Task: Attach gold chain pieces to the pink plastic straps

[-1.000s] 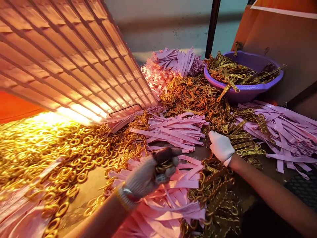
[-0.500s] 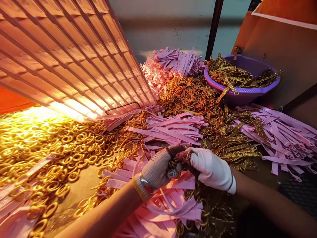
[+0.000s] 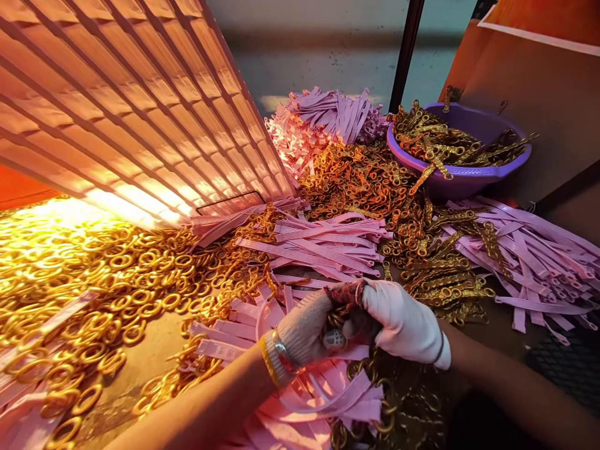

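My left hand (image 3: 304,328), in a pale knit glove with grey dots, is closed around a small brass-coloured metal piece (image 3: 338,317); its exact kind is mostly hidden by the fingers. Meeting it fingertip to fingertip, my right hand (image 3: 400,322) wears a white glove with dark, stained fingers and is also closed on this piece. Right under both hands lies a heap of pink straps (image 3: 328,394). Another bundle of pink straps (image 3: 330,244) sits just beyond them. Twisted brass chain pieces (image 3: 445,275) lie beside my right hand.
Loose brass rings (image 3: 154,275) spread across the left. A slatted, brightly lit panel (image 3: 140,112) leans over them. At the back right stands a purple basin (image 3: 459,178) of chain pieces. More pink straps (image 3: 539,250) lie at right, and a strap pile (image 3: 332,119) at the back.
Both hands have shifted slightly to the right and stay together. The left fingers have turned a little around the metal piece. The heaps look the same.
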Tool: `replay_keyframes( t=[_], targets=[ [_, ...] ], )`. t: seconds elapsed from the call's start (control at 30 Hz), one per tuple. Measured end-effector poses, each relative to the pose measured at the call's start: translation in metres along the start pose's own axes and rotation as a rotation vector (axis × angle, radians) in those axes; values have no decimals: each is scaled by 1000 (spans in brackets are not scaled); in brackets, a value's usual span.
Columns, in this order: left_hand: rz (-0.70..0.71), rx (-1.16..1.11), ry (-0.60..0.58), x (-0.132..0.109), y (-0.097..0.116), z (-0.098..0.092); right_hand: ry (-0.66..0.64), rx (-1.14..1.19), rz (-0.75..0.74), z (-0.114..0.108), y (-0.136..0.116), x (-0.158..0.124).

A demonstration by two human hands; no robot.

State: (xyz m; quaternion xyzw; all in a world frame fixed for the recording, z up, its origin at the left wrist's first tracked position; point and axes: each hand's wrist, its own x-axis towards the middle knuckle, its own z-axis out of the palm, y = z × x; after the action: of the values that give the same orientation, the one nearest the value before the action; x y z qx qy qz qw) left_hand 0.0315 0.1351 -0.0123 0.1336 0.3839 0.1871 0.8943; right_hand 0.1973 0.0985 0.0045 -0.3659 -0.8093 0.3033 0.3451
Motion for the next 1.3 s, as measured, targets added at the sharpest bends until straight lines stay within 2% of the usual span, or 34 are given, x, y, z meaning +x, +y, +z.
replay_keyframes(
  t=[0.1,0.2,0.37,0.5,0.6,0.67,0.73,0.8,0.87,0.93,1.0,1.07,1.2,1.3],
  targets=[
    [-24,-23,7,-2,2,-10,183,387,282,-2,-1,-1],
    [53,-64,-24,-6,3,-17,360,688,482,-2,4,-1],
    [66,96,-149,-10,0,-18,412,808,529,4,11,1],
    [155,235,-110,-12,-1,-13,407,784,532,8,9,1],
    [359,475,-5,-17,1,-7,407,788,541,8,6,4],
    [598,714,68,-23,3,-3,388,837,598,7,6,7],
    [805,936,94,-30,4,-1,370,882,680,6,7,9],
    [894,1020,101,-36,5,-4,373,906,735,4,9,9],
    [829,933,119,-39,8,-9,396,913,735,2,9,8],
    [637,686,109,-37,11,-14,423,921,707,1,6,8],
    [424,439,47,-32,12,-17,440,925,679,3,3,9],
    [301,358,-23,-26,11,-16,455,909,649,7,0,11],
    [307,494,-53,-22,3,-7,429,795,527,12,3,7],
    [352,599,17,-25,2,-1,311,473,393,6,8,-3]
  ],
)
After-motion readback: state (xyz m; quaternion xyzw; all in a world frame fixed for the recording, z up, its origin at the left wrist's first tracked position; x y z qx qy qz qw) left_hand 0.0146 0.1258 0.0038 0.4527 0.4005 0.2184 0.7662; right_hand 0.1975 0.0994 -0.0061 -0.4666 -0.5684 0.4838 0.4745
